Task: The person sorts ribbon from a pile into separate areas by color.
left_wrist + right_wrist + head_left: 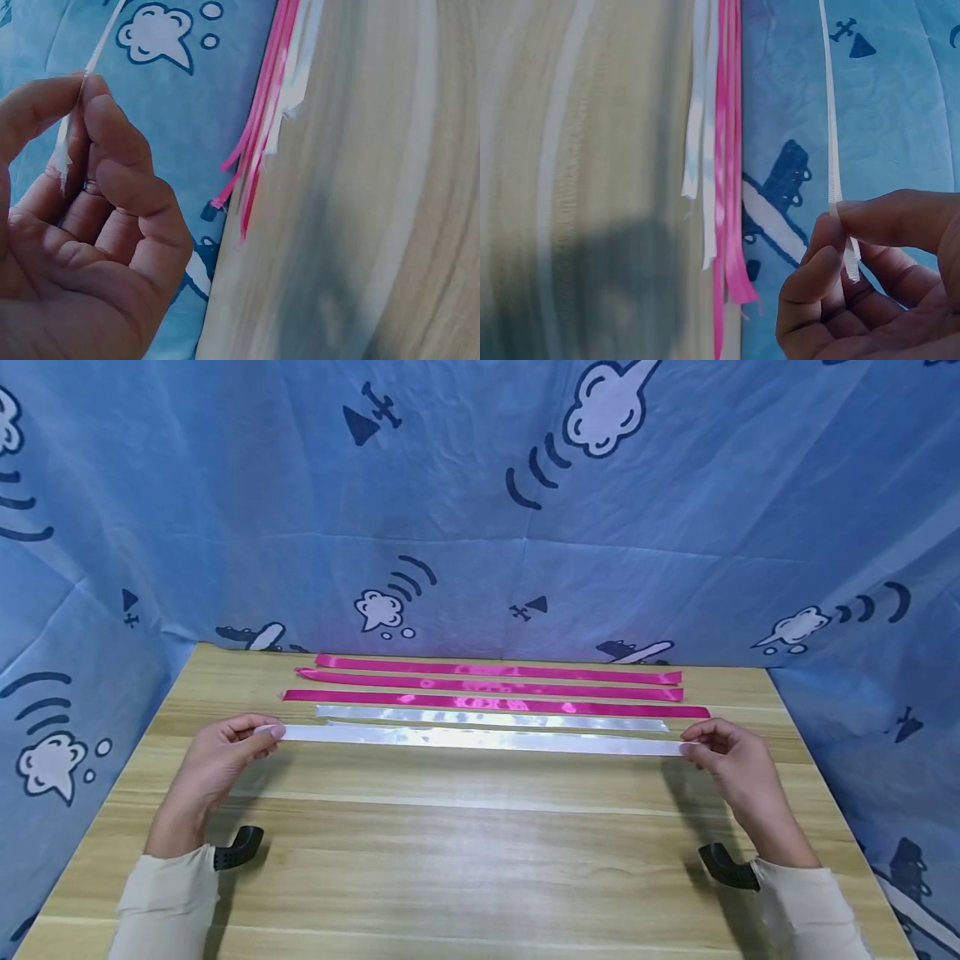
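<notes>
A white satin ribbon [480, 739] is stretched lengthwise between both hands, held above the table. My left hand [228, 747] pinches its left end between thumb and fingertips, and a short frayed tail [63, 157] hangs past the pinch in the left wrist view. At the other end, the thumb and fingers of my right hand [738, 768] pinch the ribbon, with a small tail [852, 262] beyond them. Two more white ribbons lie on the table; one white ribbon [487, 718] shows behind the held one, which mostly covers the other [694, 142] in the head view.
Three magenta ribbons lie side by side toward the table's back edge: a rear one [495, 670], a middle one [495, 686] and a front one [495, 703]. The wooden table [480, 860] meets a blue patterned cloth [465, 510] behind and at both sides.
</notes>
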A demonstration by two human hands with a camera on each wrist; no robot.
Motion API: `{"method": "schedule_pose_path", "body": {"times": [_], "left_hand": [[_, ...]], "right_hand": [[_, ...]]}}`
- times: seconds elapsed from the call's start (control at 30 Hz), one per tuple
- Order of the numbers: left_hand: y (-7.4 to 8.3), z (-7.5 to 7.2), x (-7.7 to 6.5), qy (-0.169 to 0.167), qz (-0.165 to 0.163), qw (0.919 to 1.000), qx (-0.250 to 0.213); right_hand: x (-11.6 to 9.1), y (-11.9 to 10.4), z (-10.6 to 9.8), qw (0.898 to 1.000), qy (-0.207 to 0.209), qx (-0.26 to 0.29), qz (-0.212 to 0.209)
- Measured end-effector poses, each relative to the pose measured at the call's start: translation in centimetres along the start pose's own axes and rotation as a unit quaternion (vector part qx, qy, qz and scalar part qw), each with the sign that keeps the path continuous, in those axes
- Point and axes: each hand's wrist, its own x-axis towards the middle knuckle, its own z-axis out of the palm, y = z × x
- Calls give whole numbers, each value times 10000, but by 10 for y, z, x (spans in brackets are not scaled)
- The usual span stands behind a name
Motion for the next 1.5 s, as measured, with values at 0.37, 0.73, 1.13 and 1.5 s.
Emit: {"method": "schedule_pose_path", "body": {"times": [0.37,0.73,1.13,1.5], "left_hand": [[-9,6,5,-117,-263,9960,844],[-15,12,12,-131,-218,9871,1579],[-17,21,18,-2,177,9704,2410],[-16,26,24,100,55,9653,2608]], "right_hand": [[6,14,11,9985,-235,-280,404],[13,22,25,9948,-351,-350,886],[16,27,32,9970,-30,-684,375],[17,29,36,9951,140,-943,268]]}}
